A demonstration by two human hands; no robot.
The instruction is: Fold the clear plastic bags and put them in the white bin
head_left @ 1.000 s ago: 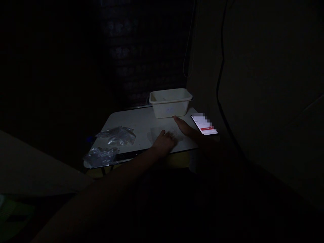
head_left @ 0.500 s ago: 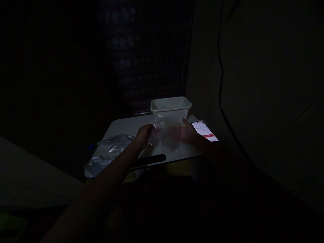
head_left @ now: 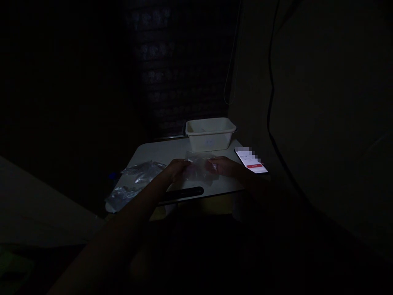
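Note:
A clear plastic bag is stretched between my two hands, low over the white folding table. My left hand is closed on the bag's left side. On its right side my right hand grips it, the fingers partly seen through the film. More crumpled clear plastic bags lie on the table to the left, beside my left forearm. Behind the held bag stands a white plastic bin. Darkness hides the finer detail of my fingers.
A lit phone lies at the table's right edge. The table's front has a dark slot. A black cable runs down the wall at the right. A slatted blind hangs behind the table.
My right hand has come lower and its fingers have closed in on the bag. The bag now sits lower, uncovering the front of the bin. The view has shifted slightly.

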